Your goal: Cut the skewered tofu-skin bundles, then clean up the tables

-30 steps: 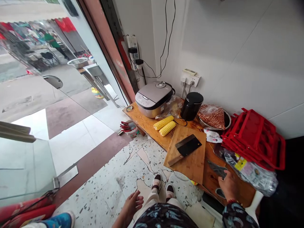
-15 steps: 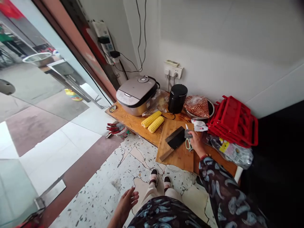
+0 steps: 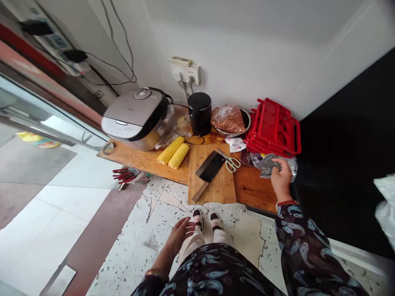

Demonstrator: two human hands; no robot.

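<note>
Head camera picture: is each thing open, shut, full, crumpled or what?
Rice cooker: lid shut
Corn cobs: husked, lying side by side
Cleaver: lying flat on the cutting board
Scissors: lying down beside the cleaver
Clear bag: filled, in the metal bowl
Gray cloth: crumpled, in the right hand
Left hand: open, holding nothing

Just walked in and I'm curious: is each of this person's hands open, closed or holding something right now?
Left hand: open, holding nothing.
Right hand: closed on a crumpled gray cloth.
</note>
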